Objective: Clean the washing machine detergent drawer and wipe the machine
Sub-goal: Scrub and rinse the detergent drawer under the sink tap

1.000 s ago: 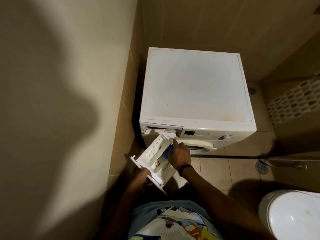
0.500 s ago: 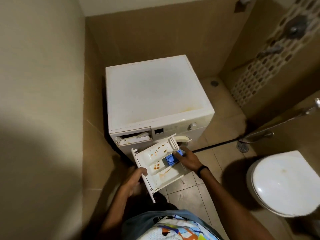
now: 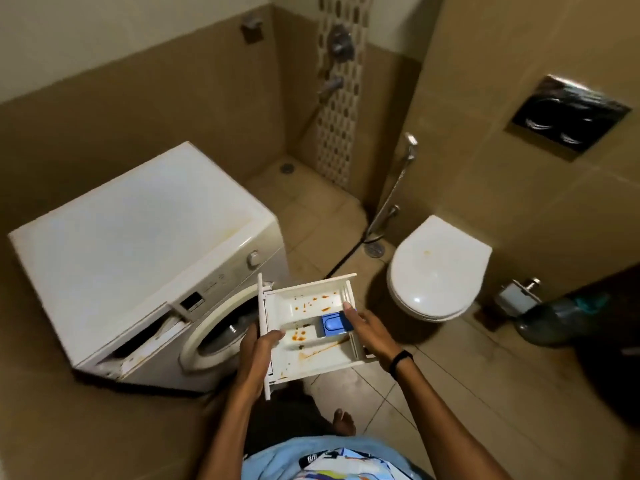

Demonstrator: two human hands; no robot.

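The white detergent drawer [image 3: 308,327] is out of the machine and held in the air between both hands. Orange stains dot its compartments, and a blue insert [image 3: 331,322] sits at its right end. My left hand [image 3: 258,344] grips the drawer's front panel end, thumb over the rim. My right hand [image 3: 363,330] holds the opposite end, fingers beside the blue insert. The white front-loading washing machine [image 3: 138,244] stands to the left, its drawer slot [image 3: 145,344] open and stained, with rust marks on the top's edge.
A white toilet [image 3: 436,268] with its lid down stands to the right, a spray hose [image 3: 398,181] beside it. Shower fittings [image 3: 337,46] hang on the far wall. A dark bin [image 3: 557,320] stands at the right. Two floor drains show on the tiled floor [image 3: 450,393].
The drawer has come fully away from the machine and swung right, now level in both hands. My view has turned right, bringing the toilet and shower wall into sight.
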